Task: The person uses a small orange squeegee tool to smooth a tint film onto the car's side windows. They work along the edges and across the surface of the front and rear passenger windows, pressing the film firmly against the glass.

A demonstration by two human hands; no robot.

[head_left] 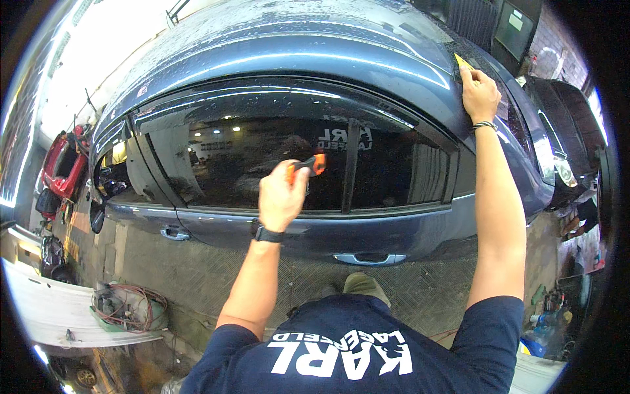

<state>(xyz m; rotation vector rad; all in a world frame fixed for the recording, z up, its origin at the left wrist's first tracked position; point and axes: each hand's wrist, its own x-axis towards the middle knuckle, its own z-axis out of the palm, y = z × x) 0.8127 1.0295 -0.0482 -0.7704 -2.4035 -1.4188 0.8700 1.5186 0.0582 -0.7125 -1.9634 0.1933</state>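
A dark blue car (295,226) stands side-on before me, with droplets on its roof and dark side glass. My left hand (281,200) is closed around a small orange-and-black hand tool (317,164), held in front of the rear door window (256,154). The tool looks like a scraper, but its working edge is not clear. My right hand (481,95) reaches far to the right and pinches a thin yellow card (462,62), like a plastic squeegee. That card is at the edge of the dark rear glass (512,98); its lower part is hidden by my fingers.
Below the window are the rear door handle (369,258) and front door handle (174,234). A side mirror (97,217) juts out at left. A coiled hose (134,308) lies at lower left. Another dark car (564,121) stands close at right, and bottles (550,322) cluster at lower right.
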